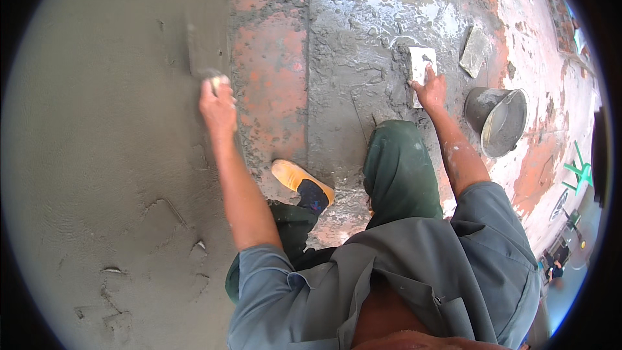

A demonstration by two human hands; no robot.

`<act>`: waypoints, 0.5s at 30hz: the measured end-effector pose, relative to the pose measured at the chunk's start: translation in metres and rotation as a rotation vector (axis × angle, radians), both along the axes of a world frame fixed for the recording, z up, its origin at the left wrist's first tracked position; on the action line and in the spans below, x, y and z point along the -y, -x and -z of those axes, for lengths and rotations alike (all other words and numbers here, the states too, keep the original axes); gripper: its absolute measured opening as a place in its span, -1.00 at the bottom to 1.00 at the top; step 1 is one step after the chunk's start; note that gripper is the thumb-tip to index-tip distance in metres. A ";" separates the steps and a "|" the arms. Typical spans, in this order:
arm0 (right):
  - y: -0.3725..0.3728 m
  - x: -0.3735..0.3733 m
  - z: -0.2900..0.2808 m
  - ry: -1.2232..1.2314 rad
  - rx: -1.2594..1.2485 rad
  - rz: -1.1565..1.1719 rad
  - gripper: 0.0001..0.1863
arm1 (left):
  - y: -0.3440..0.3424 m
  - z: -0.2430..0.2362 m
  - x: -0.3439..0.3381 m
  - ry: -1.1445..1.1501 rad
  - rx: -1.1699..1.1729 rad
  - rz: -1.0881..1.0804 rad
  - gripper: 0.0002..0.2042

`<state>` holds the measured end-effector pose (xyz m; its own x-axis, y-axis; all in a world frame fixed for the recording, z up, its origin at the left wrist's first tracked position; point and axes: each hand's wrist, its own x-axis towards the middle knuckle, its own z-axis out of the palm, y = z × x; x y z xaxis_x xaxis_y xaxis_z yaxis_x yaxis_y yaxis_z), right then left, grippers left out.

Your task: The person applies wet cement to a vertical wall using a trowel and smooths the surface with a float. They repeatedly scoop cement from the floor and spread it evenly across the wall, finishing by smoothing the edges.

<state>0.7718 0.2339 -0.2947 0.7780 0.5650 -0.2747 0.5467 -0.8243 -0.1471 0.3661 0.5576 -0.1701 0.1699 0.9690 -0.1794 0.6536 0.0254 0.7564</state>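
My left hand (218, 105) is closed around the handle of a flat trowel (206, 48) whose blade lies against the wet grey plaster surface (110, 142) on the left. My right hand (430, 89) reaches down to the mortar-covered floor (363, 32) and grips a white rectangular float (421, 65) resting in the wet mortar. Both forearms come out of grey shirt sleeves. My knee in green trousers (398, 168) is between the arms.
A grey metal bucket (500, 120) smeared with mortar stands right of my right hand. A flat grey slab piece (475, 50) lies beyond it. A red brick strip (269, 71) runs between plaster and floor. My foot wears a yellow shoe (299, 178).
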 end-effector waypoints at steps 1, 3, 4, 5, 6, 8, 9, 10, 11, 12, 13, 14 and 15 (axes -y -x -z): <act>0.001 -0.001 0.000 -0.005 -0.014 0.008 -0.05 | 0.002 0.011 0.017 0.012 -0.065 -0.003 -0.73; 0.001 -0.001 -0.002 -0.008 -0.006 0.010 -0.06 | 0.003 0.036 0.048 0.340 -0.032 -0.166 -0.79; 0.001 -0.002 -0.002 -0.006 -0.011 0.016 -0.07 | 0.003 0.047 0.065 0.436 0.077 -0.225 -0.78; 0.001 -0.001 -0.002 -0.004 -0.013 0.014 -0.07 | 0.004 0.058 0.075 0.502 0.106 -0.258 -0.75; 0.001 -0.001 -0.002 0.006 -0.005 0.012 -0.08 | 0.004 0.066 0.082 0.522 0.179 -0.295 -0.74; 0.000 -0.001 -0.002 -0.012 -0.012 0.006 -0.10 | 0.005 0.077 0.091 0.619 0.277 -0.397 -0.73; -0.001 -0.001 -0.002 -0.018 -0.011 0.003 -0.10 | 0.005 0.080 0.091 0.608 0.292 -0.426 -0.71; -0.002 0.000 -0.001 -0.020 -0.015 -0.003 -0.11 | 0.005 0.082 0.090 0.608 0.330 -0.435 -0.70; -0.002 0.000 -0.001 -0.023 -0.019 -0.009 -0.11 | 0.005 0.083 0.088 0.607 0.368 -0.443 -0.70; -0.003 0.001 0.000 -0.025 -0.024 -0.013 -0.12 | 0.004 0.083 0.085 0.599 0.396 -0.459 -0.70; -0.004 0.001 0.001 -0.023 -0.018 -0.010 -0.11 | 0.004 0.083 0.083 0.606 0.416 -0.454 -0.70; -0.004 0.002 0.002 -0.022 -0.012 -0.006 -0.11 | 0.003 0.082 0.081 0.607 0.425 -0.458 -0.71; -0.004 0.003 0.003 -0.020 -0.007 -0.001 -0.10 | 0.001 0.080 0.079 0.618 0.444 -0.445 -0.71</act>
<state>0.7757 0.2313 -0.2976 0.7754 0.5715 -0.2687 0.5468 -0.8204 -0.1670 0.3646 0.4789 -0.2501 -0.0215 0.7132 -0.7006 0.1344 0.6965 0.7049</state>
